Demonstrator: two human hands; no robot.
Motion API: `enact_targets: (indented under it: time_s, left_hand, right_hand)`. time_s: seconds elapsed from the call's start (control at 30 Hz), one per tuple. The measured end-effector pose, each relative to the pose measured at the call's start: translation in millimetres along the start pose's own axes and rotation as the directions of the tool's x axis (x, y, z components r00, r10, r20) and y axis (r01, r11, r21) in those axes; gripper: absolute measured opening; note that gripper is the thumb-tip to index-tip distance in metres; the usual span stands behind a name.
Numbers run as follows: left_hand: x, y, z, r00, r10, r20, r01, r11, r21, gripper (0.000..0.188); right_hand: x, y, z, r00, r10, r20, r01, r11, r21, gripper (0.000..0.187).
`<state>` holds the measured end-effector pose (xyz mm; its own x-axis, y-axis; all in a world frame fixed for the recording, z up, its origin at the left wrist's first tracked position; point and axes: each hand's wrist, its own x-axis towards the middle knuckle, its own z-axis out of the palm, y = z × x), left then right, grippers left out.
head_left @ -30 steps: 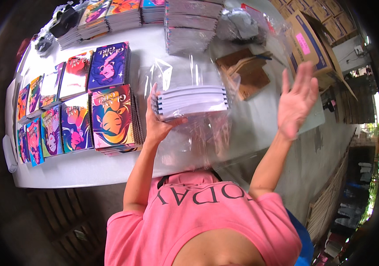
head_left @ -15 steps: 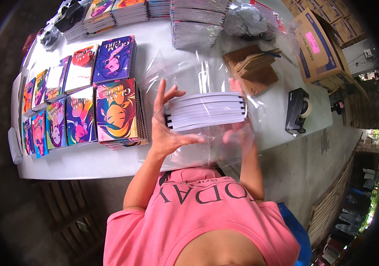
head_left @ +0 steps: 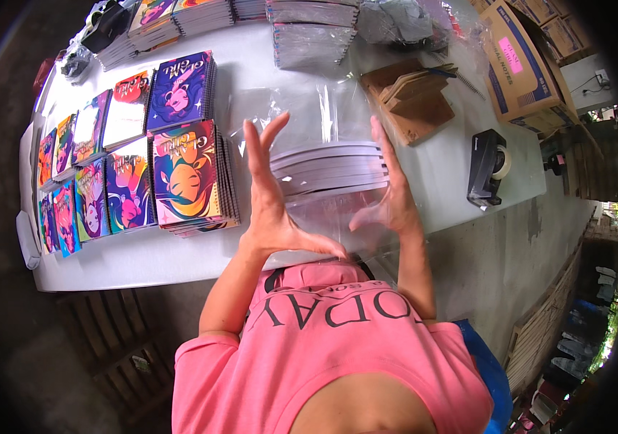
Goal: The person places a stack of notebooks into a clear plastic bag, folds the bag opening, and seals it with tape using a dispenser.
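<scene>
A stack of spiral notebooks stands page edges up between my hands, inside a clear plastic bag that spreads over the table beyond it. Along the stack's left side is my left hand, its fingers stretched upward and its thumb reaching toward me. My right hand lies along the right side, fingers extended and thumb pointing inward. Both hands are open beside the stack; the reflective film makes it hard to see whether they touch it. Film also covers the stack's near side.
Rows of colourful notebooks lie at the left. Taller notebook stacks stand at the back. To the right are brown cardboard pieces, a black tape dispenser and an open carton. The white table ends close to my body.
My hands have opened wider, with the left thumb lower and nearer me. The notebook stack looks slightly lower into the bag's folds, with film now over its near side.
</scene>
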<state>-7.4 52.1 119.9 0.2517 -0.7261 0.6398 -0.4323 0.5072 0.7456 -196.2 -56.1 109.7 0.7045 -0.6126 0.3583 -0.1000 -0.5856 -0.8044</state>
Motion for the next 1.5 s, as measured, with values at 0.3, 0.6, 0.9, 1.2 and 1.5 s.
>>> enact_targets:
  time_s: [0.3,0.6,0.9,1.2,1.5]
  left_hand:
    - [-49,-50,-33,0.990,-0.108,-0.094,0.109,0.994,0.011,0.158]
    - [-34,-22,7,0.936,-0.328,-0.126,0.303,0.935,-0.185,0.154]
    - [-33,-25,3,0.938,-0.346,-0.027,0.339,0.929,-0.147,0.159]
    - [3,9,-23,0.849,-0.473,-0.237,0.462,0.881,-0.103,0.099]
    - [53,50,-54,0.850,-0.517,0.097,0.503,0.853,0.142,0.075]
  right_hand:
    - [-21,38,10,0.992,0.126,-0.013,-0.106,0.881,0.462,0.147]
    - [-22,34,16,0.999,0.037,-0.009,-0.031,0.918,0.395,0.140]
    - [-16,16,3,0.997,0.076,-0.030,-0.061,0.937,0.345,0.141]
    - [-8,-12,-34,0.960,0.272,-0.065,-0.190,0.805,0.562,0.118]
    - [29,-76,-71,0.932,0.343,-0.114,-0.353,0.932,-0.086,0.051]
